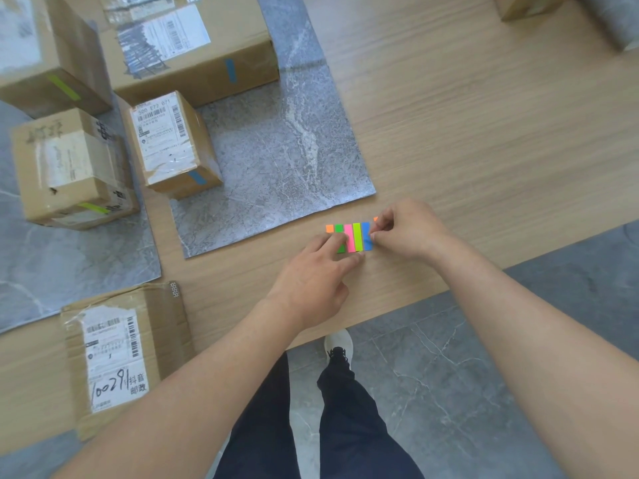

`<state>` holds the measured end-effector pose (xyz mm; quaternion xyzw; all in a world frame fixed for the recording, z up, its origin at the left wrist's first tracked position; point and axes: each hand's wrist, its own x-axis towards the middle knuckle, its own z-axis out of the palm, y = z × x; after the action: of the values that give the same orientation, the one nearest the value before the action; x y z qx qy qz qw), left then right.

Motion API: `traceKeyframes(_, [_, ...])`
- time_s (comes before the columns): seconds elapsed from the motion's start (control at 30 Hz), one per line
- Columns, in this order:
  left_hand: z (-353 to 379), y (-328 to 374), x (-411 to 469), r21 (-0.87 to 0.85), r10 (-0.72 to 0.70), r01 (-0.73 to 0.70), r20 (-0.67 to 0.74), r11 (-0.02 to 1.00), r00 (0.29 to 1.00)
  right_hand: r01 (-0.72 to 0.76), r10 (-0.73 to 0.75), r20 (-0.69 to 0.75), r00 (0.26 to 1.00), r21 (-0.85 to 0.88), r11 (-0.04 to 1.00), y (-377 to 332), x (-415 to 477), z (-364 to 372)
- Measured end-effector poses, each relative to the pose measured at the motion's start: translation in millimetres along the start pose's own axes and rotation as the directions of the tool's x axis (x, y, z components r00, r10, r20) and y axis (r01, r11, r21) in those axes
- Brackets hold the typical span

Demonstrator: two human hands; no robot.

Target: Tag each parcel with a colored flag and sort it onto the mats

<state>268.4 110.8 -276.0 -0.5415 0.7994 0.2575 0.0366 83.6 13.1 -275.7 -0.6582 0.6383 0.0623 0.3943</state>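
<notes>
So, left hand [318, 271] lay open, pressing the flag pad [352, 236]; right hand [404, 233] pinched its right edge. Peeling step, I'd guess. Next needed a clean stick onto the flagless parcel [117, 354] lower-left of the pad.

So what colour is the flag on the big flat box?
Blue flag on the big flat box, head view.

The flag pad [354, 236], with strips of orange, green, pink, lime and blue, lies flat on the desk [484, 133] right of centre, just below the centre mat [276, 150]. Blue-flagged parcels [169, 143] sit on that mat and lime-flagged parcels [69, 167] on the left mat [69, 271]. A flat parcel [121, 354] lies on the desk at lower left.
</notes>
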Motion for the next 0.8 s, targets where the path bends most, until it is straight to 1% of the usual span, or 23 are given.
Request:
traceKeyframes(0.1, [0, -1, 1, -0.010, -0.005, 0.005, -0.006, 1.000, 1.000, -0.021, 0.021, -0.020, 1.000, 0.013, 1.000, -3, -3, 2])
traceKeyframes(0.23, [0, -1, 0, -0.004, 0.005, -0.005, -0.006, 1.000, 1.000, -0.063, 0.067, -0.046, 0.997, 0.081, 0.995, -1, -5, 8])
traceKeyframes(0.37, [1, -3, -1, -0.003, 0.015, -0.015, -0.020, 1.000, 1.000, -0.134, 0.147, -0.076, 0.986, 0.150, 0.979, 1, -4, 9])
traceKeyframes(0.5, [1, -2, -1, -0.005, 0.014, -0.014, -0.021, 1.000, 1.000, -0.209, 0.219, -0.064, 0.974, 0.136, 0.968, 0, -2, 10])
traceKeyframes(0.57, [2, -3, -1, -0.002, 0.015, -0.015, -0.024, 1.000, 1.000, -0.189, 0.196, -0.056, 0.979, 0.111, 0.976, 1, -2, 11])
traceKeyframes(0.73, [2, -3, -1, 0.012, 0.008, -0.008, -0.015, 1.000, 1.000, 0.040, -0.040, -0.016, 0.999, 0.038, 0.998, 6, -7, 11])
traceKeyframes(0.8, [3, -4, -1, 0.008, 0.001, 0.000, -0.014, 1.000, 1.000, 0.068, -0.067, -0.012, 0.998, 0.024, 0.997, 7, -8, 13])
